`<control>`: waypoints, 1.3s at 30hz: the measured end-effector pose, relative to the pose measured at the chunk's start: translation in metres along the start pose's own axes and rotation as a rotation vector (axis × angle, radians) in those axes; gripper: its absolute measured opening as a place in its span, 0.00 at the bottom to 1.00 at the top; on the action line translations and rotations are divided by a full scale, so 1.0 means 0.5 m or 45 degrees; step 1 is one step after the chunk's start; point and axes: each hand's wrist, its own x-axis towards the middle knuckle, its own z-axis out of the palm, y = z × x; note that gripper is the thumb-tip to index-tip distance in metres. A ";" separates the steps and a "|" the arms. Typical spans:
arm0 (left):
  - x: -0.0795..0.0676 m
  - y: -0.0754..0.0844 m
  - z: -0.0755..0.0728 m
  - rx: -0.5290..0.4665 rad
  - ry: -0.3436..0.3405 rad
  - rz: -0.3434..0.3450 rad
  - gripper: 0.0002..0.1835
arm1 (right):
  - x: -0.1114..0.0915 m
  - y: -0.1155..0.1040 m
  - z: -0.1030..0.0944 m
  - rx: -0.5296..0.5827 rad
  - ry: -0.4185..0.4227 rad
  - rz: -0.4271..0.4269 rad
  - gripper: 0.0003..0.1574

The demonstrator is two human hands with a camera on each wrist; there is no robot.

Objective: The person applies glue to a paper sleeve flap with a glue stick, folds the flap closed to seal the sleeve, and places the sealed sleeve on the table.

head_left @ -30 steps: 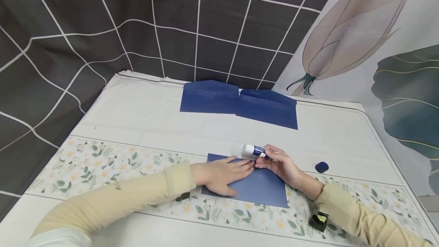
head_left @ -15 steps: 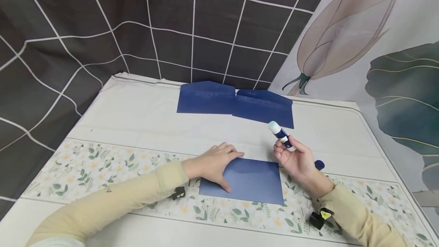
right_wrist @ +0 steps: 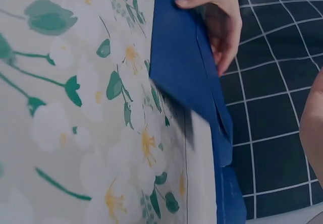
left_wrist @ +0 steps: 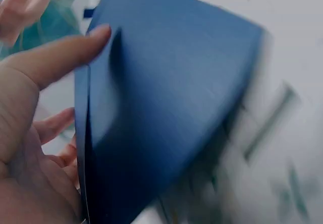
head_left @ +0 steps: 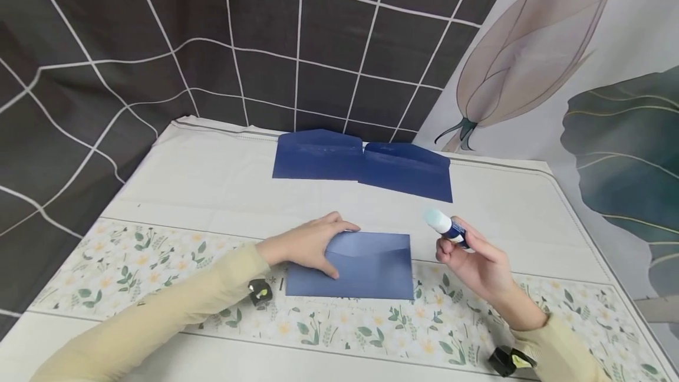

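In the head view my left hand (head_left: 307, 242) grips a blue envelope (head_left: 366, 273) at its left end. The left wrist view shows the thumb (left_wrist: 75, 52) across the envelope's face (left_wrist: 166, 77) and the other fingers behind it. The right wrist view has the envelope (right_wrist: 176, 47) tilted, its near edge raised over the flowered cloth. My right hand (head_left: 480, 267) holds a glue stick (head_left: 447, 227) in its fingers, the pale, uncapped end pointing up and left. Only part of the right hand (right_wrist: 314, 125) shows in the right wrist view.
Two more blue envelopes, one on the left (head_left: 318, 158) and one on the right (head_left: 408, 171), lie side by side at the table's back edge, flaps spread. A flowered band (head_left: 175, 264) crosses the white tablecloth (head_left: 223, 193). A dark checked curtain (head_left: 265, 34) hangs behind.
The left hand went from lying flat on the envelope to gripping its left end, and the envelope shifted left. The right hand moved away to the right with the glue stick.
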 end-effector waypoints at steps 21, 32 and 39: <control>-0.252 -0.232 -0.139 -0.111 0.138 -0.254 0.20 | -0.058 -0.002 0.019 -0.233 -0.024 -0.007 0.30; -0.281 -0.248 -0.133 0.036 0.271 -0.271 0.16 | -0.068 0.001 0.024 -0.349 0.063 0.051 0.31; -0.249 -0.244 -0.151 0.109 0.293 -0.263 0.13 | -0.074 0.004 0.021 -0.347 0.084 0.063 0.31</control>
